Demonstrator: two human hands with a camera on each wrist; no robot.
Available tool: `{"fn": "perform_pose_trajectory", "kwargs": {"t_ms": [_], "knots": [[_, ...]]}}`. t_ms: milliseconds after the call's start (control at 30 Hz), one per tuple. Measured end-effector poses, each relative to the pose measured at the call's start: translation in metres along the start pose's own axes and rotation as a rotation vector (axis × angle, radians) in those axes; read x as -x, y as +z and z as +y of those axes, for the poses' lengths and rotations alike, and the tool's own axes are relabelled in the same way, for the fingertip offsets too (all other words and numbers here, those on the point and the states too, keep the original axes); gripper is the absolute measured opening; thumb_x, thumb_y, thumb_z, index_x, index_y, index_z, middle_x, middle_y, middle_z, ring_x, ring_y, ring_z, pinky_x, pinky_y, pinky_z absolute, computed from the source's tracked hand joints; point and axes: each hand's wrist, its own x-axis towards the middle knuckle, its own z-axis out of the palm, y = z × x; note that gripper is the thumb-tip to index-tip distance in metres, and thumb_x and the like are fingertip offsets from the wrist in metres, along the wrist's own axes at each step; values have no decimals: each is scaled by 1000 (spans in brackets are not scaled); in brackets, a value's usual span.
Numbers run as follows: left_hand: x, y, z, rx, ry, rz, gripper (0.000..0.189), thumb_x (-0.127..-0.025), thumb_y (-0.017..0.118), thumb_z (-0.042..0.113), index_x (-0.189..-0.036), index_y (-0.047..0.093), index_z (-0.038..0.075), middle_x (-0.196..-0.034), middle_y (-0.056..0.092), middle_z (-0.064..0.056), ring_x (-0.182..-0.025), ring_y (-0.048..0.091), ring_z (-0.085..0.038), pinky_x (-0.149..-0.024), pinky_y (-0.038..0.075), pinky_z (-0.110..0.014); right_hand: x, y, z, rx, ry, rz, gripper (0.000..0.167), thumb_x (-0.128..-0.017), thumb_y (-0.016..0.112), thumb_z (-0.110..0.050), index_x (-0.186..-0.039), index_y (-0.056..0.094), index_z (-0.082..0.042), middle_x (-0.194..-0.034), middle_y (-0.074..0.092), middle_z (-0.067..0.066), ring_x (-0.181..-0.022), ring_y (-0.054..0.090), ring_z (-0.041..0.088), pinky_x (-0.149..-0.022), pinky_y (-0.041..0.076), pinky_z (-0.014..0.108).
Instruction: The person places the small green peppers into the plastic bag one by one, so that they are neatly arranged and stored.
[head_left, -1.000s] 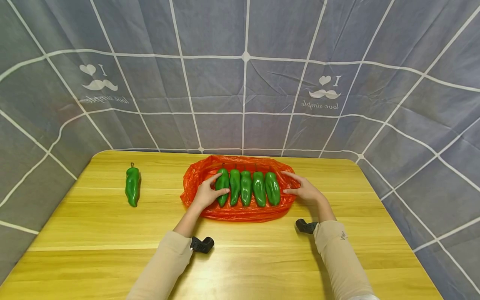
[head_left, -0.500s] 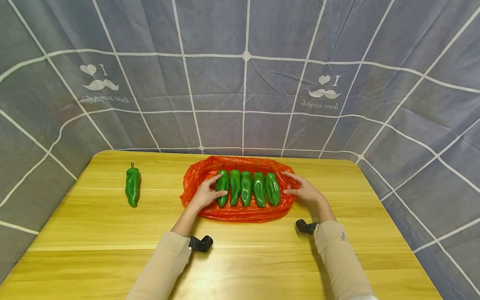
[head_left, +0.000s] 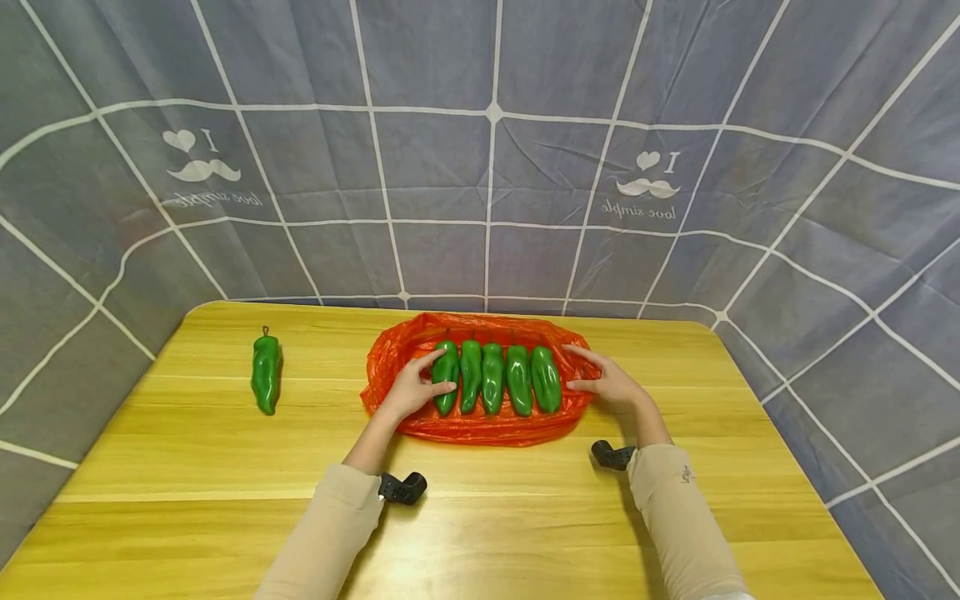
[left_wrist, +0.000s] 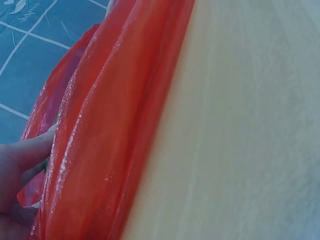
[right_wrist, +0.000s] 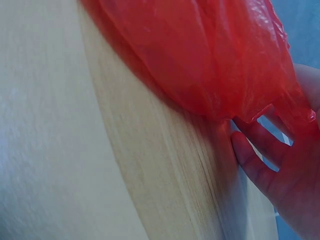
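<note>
A red plastic bag (head_left: pixel 480 431) lies spread on the table, with several green peppers (head_left: pixel 492 379) in a row on it, stems toward the back. My left hand (head_left: pixel 408 392) reaches over the bag's left rim and holds the leftmost pepper (head_left: pixel 447 367) between thumb and forefinger. In the left wrist view, the red film hides part of that hand. My right hand (head_left: pixel 617 385) is at the bag's right end, fingers spread and thumb apart, touching the plastic beside the rightmost pepper (head_left: pixel 546 379). From the right wrist view, some fingers (right_wrist: pixel 252 162) show outside the film.
Another green pepper (head_left: pixel 266 375) lies alone on the left of the wooden table (head_left: pixel 480 517). A grey curtain (head_left: pixel 427 167) with white lines hangs behind the table and along both sides. Black wrist cameras stick out from both cuffs.
My left hand has shifted very slightly left, its thumb tip moving a little over the leftmost pepper. The right hand, the bag and the peppers look unmoved.
</note>
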Motion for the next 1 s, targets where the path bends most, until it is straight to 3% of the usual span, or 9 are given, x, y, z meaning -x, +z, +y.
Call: {"fn": "perform_pose_trajectory", "kwargs": {"t_ms": [267, 400, 533, 767, 900, 1000], "knots": [[6, -4, 7, -60, 44, 33, 63, -79, 72, 11, -134, 44, 0, -104, 50, -26, -75, 60, -24, -64, 48, -27, 2, 1, -6, -38, -1, -8, 66, -81, 68, -7, -140, 38, -11, -143, 29, 23, -130, 24, 43, -105, 15, 56], [12, -10, 12, -94, 61, 59, 62, -79, 72, 12, -134, 44, 1, -108, 46, -27, -88, 56, -34, -75, 49, -39, 8, 1, -21, -67, 0, -17, 65, -81, 66, -2, -139, 37, -4, -142, 27, 27, -129, 25, 45, -105, 16, 56], [17, -18, 15, -99, 84, 73, 62, -80, 71, 15, -134, 44, 3, -113, 46, -27, -93, 55, -35, -80, 47, -43, 12, 1, -34, -59, 4, -27, 64, -82, 64, 0, -139, 36, -2, -142, 27, 27, -129, 26, 45, -105, 18, 55], [27, -35, 25, -12, 149, 125, 59, -80, 70, 12, -133, 45, 2, -112, 50, -27, -91, 55, -35, -79, 48, -38, 12, 0, -36, -35, 3, -31, 63, -82, 64, -1, -139, 36, -1, -143, 27, 27, -130, 23, 45, -105, 16, 56], [36, -49, 32, 59, 163, 173, 57, -81, 69, 8, -132, 45, -1, -110, 50, -27, -93, 54, -36, -78, 47, -27, 11, -1, -36, -40, 1, -31, 63, -82, 64, -1, -138, 37, -2, -143, 27, 27, -130, 23, 45, -105, 16, 56], [38, -59, 29, 87, 144, 218, 57, -81, 69, 7, -132, 45, 1, -112, 51, -25, -95, 53, -35, -76, 44, -17, 11, -1, -37, -32, -1, -28, 62, -82, 64, -1, -138, 37, -2, -142, 29, 27, -129, 25, 45, -105, 17, 56]]}}
